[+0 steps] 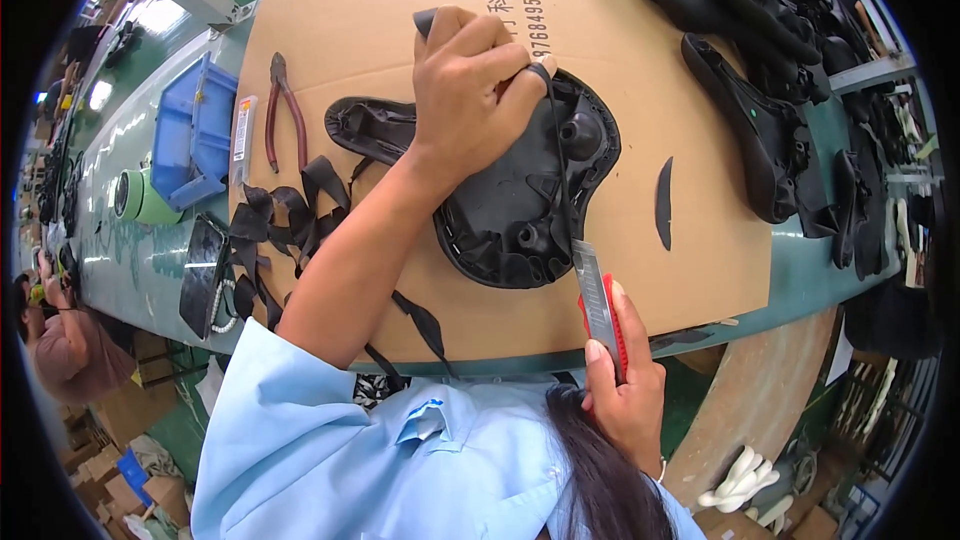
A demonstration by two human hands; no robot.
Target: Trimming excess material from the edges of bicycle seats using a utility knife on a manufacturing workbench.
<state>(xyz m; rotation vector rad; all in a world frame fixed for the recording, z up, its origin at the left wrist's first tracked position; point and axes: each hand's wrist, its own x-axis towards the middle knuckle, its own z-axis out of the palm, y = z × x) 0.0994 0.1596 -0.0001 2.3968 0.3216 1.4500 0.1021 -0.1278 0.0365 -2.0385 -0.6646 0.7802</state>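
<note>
Left hand: the left hand (470,90) presses down on the far part of the black saddle (520,200), fingers curled and clenched round a thin black strip (562,170) that runs taut from the forefinger toward the knife.
Right hand: the right hand (625,380) grasps a utility knife (600,305) with a red body and a flat grey metal blade, thumb along the blade's back; the tip meets the saddle's near right rim.
Saddle: upside down near the middle of the cardboard sheet (370,20), a hard moulded plastic shell, glossy, with ribs, round sockets and a narrow nose pointing left.
Cardboard sheet: flat, brown and matte, spread over a smooth green bench (150,270).
Offcuts: limp black strips (290,210) lie in a tangle at the sheet's left edge; a slim, curved black sliver (664,202) lies just right of the saddle.
Pliers: red-handled pliers (282,105) lie left of the saddle, near a blue plastic bin (195,130) and a pale green tape roll (140,196).
Other saddles: a heap of black saddles (760,50), smooth and rounded, fills the far right.
Clothing: a light blue sleeve (300,430) of woven cloth covers the left upper arm.
Another person: a person (70,340) is at the left edge.
</note>
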